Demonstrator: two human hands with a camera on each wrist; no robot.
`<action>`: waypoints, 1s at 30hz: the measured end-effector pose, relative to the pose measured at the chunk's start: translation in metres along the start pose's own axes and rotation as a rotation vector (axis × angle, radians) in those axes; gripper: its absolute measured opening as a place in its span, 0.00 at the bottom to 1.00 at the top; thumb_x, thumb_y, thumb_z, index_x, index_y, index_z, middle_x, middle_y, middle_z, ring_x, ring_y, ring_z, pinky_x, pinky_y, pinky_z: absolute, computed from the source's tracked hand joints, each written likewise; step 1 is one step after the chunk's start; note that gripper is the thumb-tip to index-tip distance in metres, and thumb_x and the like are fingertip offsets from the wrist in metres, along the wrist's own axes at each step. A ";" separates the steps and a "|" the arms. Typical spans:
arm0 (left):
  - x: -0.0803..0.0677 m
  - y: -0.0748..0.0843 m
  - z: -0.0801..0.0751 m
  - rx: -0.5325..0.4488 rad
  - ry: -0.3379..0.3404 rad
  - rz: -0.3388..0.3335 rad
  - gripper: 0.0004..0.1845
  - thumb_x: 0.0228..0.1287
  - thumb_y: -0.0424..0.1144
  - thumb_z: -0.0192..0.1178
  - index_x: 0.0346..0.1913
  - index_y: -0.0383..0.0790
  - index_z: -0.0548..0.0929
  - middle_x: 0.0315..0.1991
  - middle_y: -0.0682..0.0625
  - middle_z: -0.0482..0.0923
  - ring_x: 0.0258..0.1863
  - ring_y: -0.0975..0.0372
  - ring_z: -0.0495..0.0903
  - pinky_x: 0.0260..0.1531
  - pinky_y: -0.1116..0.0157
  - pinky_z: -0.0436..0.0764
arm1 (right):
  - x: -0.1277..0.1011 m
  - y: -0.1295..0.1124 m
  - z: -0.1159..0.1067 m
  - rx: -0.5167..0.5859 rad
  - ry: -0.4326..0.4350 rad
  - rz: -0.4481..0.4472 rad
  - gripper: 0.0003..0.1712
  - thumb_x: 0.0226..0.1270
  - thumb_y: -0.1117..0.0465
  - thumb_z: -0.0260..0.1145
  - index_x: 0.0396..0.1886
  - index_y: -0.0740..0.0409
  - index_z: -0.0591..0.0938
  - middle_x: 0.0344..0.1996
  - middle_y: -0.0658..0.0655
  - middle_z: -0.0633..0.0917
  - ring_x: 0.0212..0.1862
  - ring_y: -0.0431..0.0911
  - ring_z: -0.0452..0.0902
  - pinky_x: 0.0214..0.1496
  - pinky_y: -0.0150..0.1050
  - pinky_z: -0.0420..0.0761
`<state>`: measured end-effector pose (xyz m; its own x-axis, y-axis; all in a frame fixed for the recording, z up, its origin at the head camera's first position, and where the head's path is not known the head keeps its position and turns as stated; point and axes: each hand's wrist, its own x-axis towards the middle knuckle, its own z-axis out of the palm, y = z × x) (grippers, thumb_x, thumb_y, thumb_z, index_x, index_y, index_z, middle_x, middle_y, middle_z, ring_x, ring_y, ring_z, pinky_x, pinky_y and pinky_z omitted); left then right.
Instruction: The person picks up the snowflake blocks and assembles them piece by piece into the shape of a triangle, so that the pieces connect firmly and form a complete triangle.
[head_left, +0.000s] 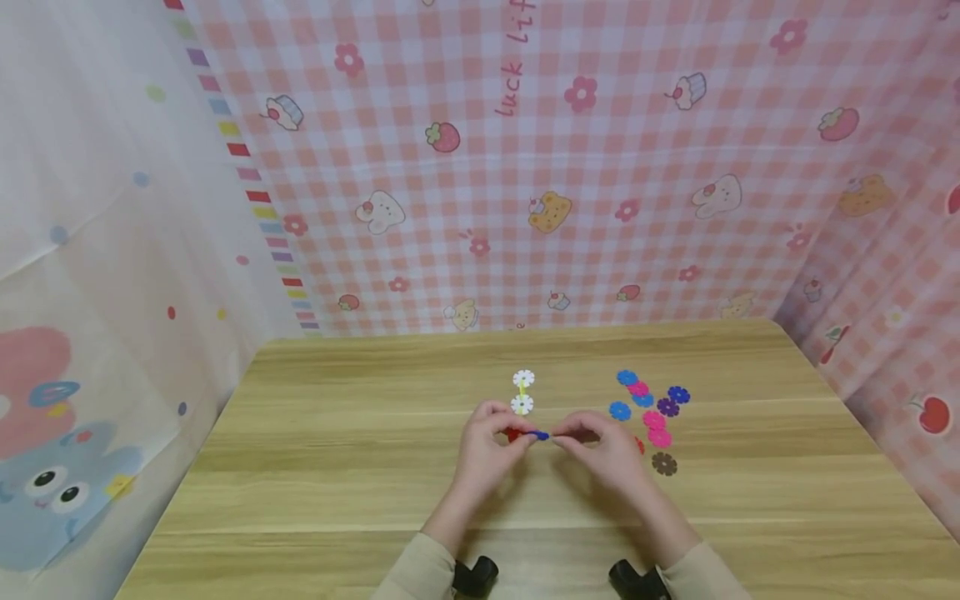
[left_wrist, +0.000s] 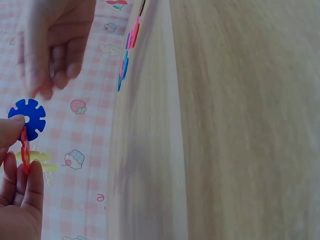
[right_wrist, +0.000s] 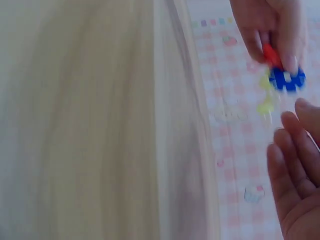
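My left hand pinches notched plastic snowflake discs between thumb and fingers. Of these, a blue disc stands at the thumb tip, slotted onto a red disc seen edge-on. Yellow discs show behind the red one in the left wrist view. In the head view, a white disc and a nearer white one, with yellow between them, line up beyond the left hand. Right beside the blue disc is my right hand, its fingers relaxed and thumb apart, with nothing visible between them.
Loose discs lie on the wooden table to the right: light blue, pink, purple, dark blue and brown. A red disc is partly hidden by the right hand. A checked curtain hangs behind.
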<state>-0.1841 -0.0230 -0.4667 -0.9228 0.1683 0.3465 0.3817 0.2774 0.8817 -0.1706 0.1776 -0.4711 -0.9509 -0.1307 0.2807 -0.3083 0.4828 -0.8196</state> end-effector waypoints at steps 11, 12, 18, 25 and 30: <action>0.000 -0.001 -0.006 0.009 0.006 -0.044 0.06 0.53 0.27 0.73 0.31 0.42 0.88 0.37 0.54 0.73 0.35 0.63 0.75 0.40 0.56 0.81 | -0.012 0.042 -0.072 -0.109 -0.135 0.050 0.11 0.61 0.68 0.72 0.42 0.67 0.85 0.36 0.56 0.87 0.39 0.42 0.82 0.43 0.34 0.81; 0.000 -0.001 -0.007 0.010 0.006 -0.042 0.06 0.53 0.27 0.73 0.30 0.41 0.88 0.36 0.54 0.73 0.35 0.62 0.75 0.40 0.55 0.81 | -0.013 0.045 -0.078 -0.121 -0.147 0.069 0.12 0.62 0.67 0.71 0.43 0.68 0.84 0.37 0.56 0.87 0.39 0.42 0.82 0.43 0.33 0.81; 0.000 0.000 -0.008 0.009 0.006 -0.049 0.06 0.53 0.27 0.73 0.30 0.41 0.88 0.36 0.54 0.73 0.35 0.63 0.75 0.40 0.54 0.81 | -0.023 0.063 -0.103 -0.126 -0.189 0.104 0.13 0.60 0.67 0.72 0.43 0.69 0.84 0.37 0.58 0.87 0.38 0.40 0.81 0.43 0.33 0.81; 0.000 0.000 -0.009 0.010 0.006 -0.047 0.06 0.52 0.27 0.72 0.30 0.41 0.88 0.36 0.54 0.72 0.35 0.63 0.75 0.39 0.58 0.81 | -0.030 0.076 -0.116 -0.110 -0.242 0.111 0.15 0.59 0.66 0.73 0.45 0.68 0.84 0.37 0.57 0.85 0.36 0.38 0.77 0.39 0.33 0.79; 0.000 0.001 -0.009 0.003 0.008 -0.044 0.06 0.53 0.26 0.72 0.30 0.41 0.88 0.36 0.54 0.73 0.35 0.62 0.75 0.40 0.53 0.81 | -0.032 0.078 -0.118 -0.152 -0.248 0.078 0.18 0.55 0.65 0.76 0.45 0.66 0.85 0.37 0.54 0.82 0.36 0.39 0.75 0.39 0.33 0.78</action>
<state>-0.1842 -0.0310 -0.4631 -0.9391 0.1484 0.3098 0.3407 0.2870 0.8953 -0.1608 0.3220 -0.4855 -0.9551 -0.2868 0.0742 -0.2444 0.6212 -0.7446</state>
